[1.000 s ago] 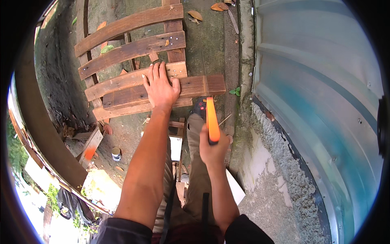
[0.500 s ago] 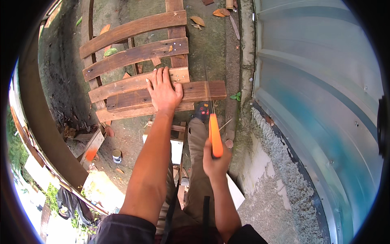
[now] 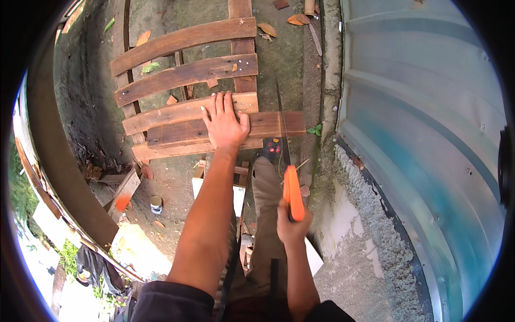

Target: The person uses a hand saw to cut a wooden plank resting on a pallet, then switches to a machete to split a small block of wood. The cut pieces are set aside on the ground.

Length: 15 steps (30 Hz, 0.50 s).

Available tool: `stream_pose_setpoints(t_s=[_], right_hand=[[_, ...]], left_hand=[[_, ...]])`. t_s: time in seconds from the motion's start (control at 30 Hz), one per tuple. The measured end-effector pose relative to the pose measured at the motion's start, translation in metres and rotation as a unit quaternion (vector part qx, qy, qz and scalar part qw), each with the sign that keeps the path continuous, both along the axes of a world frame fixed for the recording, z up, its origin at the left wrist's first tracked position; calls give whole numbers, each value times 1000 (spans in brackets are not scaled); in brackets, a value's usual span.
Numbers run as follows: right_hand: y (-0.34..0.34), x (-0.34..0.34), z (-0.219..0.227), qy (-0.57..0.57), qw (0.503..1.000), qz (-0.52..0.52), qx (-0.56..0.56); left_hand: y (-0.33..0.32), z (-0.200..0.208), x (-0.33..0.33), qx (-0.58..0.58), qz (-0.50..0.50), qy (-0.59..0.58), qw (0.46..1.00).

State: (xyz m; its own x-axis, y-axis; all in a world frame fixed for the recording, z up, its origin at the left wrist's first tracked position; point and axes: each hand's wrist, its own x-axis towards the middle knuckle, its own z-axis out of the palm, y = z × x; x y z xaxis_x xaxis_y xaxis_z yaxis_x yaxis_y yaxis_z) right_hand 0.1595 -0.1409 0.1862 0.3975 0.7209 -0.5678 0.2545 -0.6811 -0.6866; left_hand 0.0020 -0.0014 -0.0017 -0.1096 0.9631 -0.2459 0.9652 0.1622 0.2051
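Note:
A loose brown wooden plank (image 3: 273, 124) lies across the near slats of a wooden pallet (image 3: 185, 36), its right end jutting past the pallet's side. My left hand (image 3: 226, 126) is spread flat, fingers apart, pressing on the plank and the pale slat (image 3: 161, 116) beyond it. In my right hand (image 3: 292, 224), the fingers are wrapped round the orange handle of a handsaw (image 3: 293, 194). The saw's thin blade crosses the jutting part of the plank, pointing away from me. Under the plank, the tip of a dark shoe (image 3: 272, 147) shows.
Along the right runs a corrugated metal sheet (image 3: 424, 123) above a rough concrete edge (image 3: 370, 214). A small can (image 3: 155, 205) stands on the ground at left, near a board with orange paint (image 3: 124, 196). Dry leaves (image 3: 266, 29) lie beside the pallet.
My right hand has drawn the handsaw back toward me, so its handle sits lower and farther from the plank. My left hand stays on the wood. The whole view has shifted slightly.

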Motion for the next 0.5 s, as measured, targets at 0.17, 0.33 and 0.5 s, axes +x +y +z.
stream_pose_setpoints(t_s=[0.17,0.33,0.5], right_hand=[[-24,16,24,54,998,-4,-33],[92,-5,-66,9,999,-17,-28],[-36,1,11,-12,999,48,8]], left_hand=[[6,1,1,7,9,0,1000],[4,1,3,11,-6,3,1000],[7,-1,1,24,5,1,1000]])
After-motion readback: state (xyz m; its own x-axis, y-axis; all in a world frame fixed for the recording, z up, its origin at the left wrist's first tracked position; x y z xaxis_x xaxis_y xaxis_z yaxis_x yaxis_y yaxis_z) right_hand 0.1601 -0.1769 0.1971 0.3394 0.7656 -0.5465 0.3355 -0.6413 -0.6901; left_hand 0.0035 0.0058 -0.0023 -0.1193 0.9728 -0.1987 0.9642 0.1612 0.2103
